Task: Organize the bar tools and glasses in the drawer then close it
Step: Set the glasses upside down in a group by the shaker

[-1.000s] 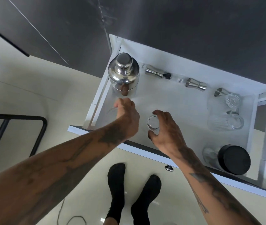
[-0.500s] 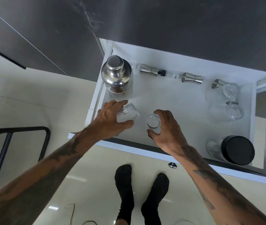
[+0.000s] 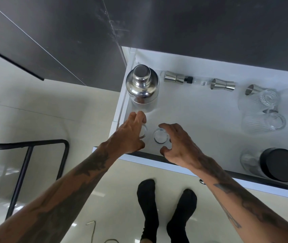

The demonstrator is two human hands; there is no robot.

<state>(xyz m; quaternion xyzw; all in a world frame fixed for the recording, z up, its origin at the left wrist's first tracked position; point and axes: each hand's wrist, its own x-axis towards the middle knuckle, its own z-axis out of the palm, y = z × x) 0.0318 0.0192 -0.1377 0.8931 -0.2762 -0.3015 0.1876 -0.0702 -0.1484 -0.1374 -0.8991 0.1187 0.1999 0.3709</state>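
Observation:
The white drawer (image 3: 209,120) stands pulled out. At its front left, two small clear glasses stand upright side by side. My left hand (image 3: 131,134) covers and grips the left glass (image 3: 144,133) from above. My right hand (image 3: 178,148) curves around the right glass (image 3: 160,136), fingers spread with small gaps to its rim. A steel cocktail shaker (image 3: 142,85) stands at the back left. Three steel jiggers (image 3: 176,78) (image 3: 223,85) (image 3: 252,89) lie along the back wall. Two ribbed glasses (image 3: 262,100) (image 3: 266,122) lie on their sides at the right.
A glass jar with a black lid (image 3: 278,166) lies at the drawer's front right corner. Dark cabinet fronts (image 3: 192,23) rise behind the drawer. A black metal frame (image 3: 34,146) stands on the floor at the left. My feet in black socks (image 3: 166,211) are below the drawer front.
My left hand carried a ribbed glass from a tilted hold down beside the other glass, now upright. My right hand's fingers loosened around its glass.

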